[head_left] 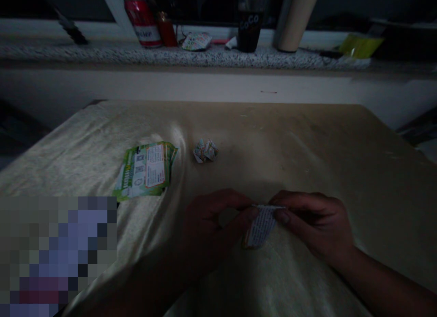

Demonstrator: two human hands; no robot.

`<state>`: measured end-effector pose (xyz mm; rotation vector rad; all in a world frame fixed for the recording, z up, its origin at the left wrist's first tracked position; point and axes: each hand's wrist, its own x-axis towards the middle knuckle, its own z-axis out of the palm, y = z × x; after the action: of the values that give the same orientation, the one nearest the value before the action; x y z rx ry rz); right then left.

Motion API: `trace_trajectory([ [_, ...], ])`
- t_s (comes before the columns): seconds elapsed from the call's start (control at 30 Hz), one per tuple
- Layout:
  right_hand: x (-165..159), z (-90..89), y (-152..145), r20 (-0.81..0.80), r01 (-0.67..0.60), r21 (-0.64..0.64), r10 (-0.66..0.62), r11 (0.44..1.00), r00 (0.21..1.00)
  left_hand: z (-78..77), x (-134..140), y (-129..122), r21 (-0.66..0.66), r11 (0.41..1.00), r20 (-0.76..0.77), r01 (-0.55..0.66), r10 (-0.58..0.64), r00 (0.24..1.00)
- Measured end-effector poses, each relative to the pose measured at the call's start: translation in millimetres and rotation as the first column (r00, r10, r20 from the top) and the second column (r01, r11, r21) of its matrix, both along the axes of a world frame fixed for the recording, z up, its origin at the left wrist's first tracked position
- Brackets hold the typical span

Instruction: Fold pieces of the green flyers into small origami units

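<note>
Between both hands is a small printed piece of paper or packaging (261,228), its text side facing me and its lower edge hanging down. My left hand (218,221) pinches its upper left part between thumb and forefinger. On the upper right edge, the thumb and fingers of my right hand (314,221) are closed in a pinch. Beyond my hands lie folded printed paper pieces (205,151) in a small cluster. To their left rests a stack of green printed packets (145,169), whose top one shows text and square codes.
A pale cloth covers the table (307,153). Behind it runs a speckled sill (211,57) with a red can (143,26), a red lighter-like object (167,30), a dark cup (250,26), a tan cylinder (297,21) and a yellow packet (360,45). The lower left is pixelated.
</note>
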<state>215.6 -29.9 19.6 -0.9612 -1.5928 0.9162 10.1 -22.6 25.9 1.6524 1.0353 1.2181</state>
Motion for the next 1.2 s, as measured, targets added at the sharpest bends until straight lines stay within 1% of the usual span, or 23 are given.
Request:
trace_trajectory([
  [0.2,-0.3,0.0,-0.1,0.014,-0.049,0.067,0.048,0.997,0.999,0.8,-0.9,-0.8,0.009,1.000,-0.020,-0.026,0.027,0.999],
  [0.33,-1.2,0.1,0.7,0.011,-0.053,0.107,0.052,0.993,0.999,0.7,-1.2,-0.6,0.027,1.000,-0.034,0.001,0.000,0.999],
  [0.57,-1.5,-0.7,0.7,0.009,-0.047,0.105,0.046,0.993,0.999,3.1,-1.1,-0.6,0.008,1.000,-0.039,-0.001,0.001,0.999],
  [0.7,-1.1,-2.2,1.2,0.026,-0.043,0.110,0.040,0.993,0.999,1.9,-1.7,-0.6,0.064,0.998,-0.062,-0.010,0.014,0.998],
  [0.8,-3.2,-3.3,2.2,0.039,-0.064,0.121,0.060,0.991,0.997,0.1,-0.8,0.1,0.122,0.992,-0.067,0.034,-0.026,0.997],
  [0.93,-7.6,-3.2,3.2,0.030,-0.086,0.157,0.083,0.984,0.996,-0.7,2.4,0.4,0.122,0.991,-0.093,0.059,-0.048,0.994],
  [1.07,-7.3,-2.3,3.0,-0.013,-0.037,0.129,0.039,0.991,0.999,-2.1,4.4,-0.2,0.075,0.995,-0.122,0.067,-0.057,0.991],
  [1.2,-3.3,-4.0,1.6,-0.080,0.038,0.022,-0.036,0.999,0.996,-3.1,4.1,0.7,-0.002,0.997,-0.147,0.083,-0.082,0.986],
])
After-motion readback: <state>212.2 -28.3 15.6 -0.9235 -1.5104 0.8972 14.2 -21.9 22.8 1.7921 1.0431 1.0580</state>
